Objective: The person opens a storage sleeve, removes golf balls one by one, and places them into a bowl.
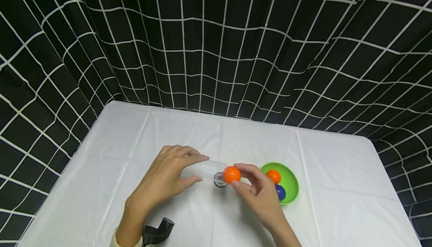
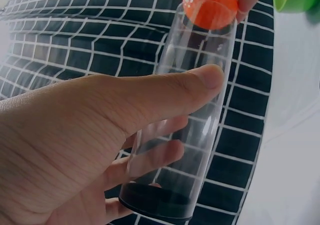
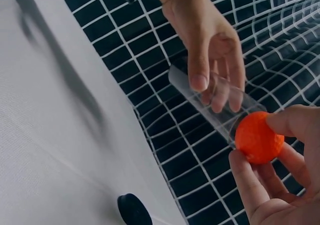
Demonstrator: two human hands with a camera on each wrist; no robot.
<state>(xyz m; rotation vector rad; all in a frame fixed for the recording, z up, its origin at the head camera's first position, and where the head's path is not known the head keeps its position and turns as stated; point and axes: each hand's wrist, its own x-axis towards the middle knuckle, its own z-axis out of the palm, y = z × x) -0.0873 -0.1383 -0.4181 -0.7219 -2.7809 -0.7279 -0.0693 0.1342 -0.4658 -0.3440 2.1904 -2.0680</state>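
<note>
My left hand (image 1: 165, 173) grips a clear plastic tube (image 1: 207, 168) around its side, thumb on one side and fingers on the other. In the left wrist view the tube has a black end (image 2: 157, 201) at the bottom. An orange ball (image 1: 231, 175) sits right at the tube's open mouth, partly within the rim in the left wrist view. My right hand (image 1: 260, 192) pinches this ball between thumb and fingertips. In the right wrist view the tube tilts, held off the table.
A green bowl (image 1: 293, 187) stands right of my right hand, holding another orange ball (image 1: 274, 176) and a blue ball (image 1: 280, 192). A black round cap (image 3: 134, 210) lies on the white-covered table (image 1: 337, 187). Dark curtains with a white grid (image 1: 209, 51) surround the table's back and sides.
</note>
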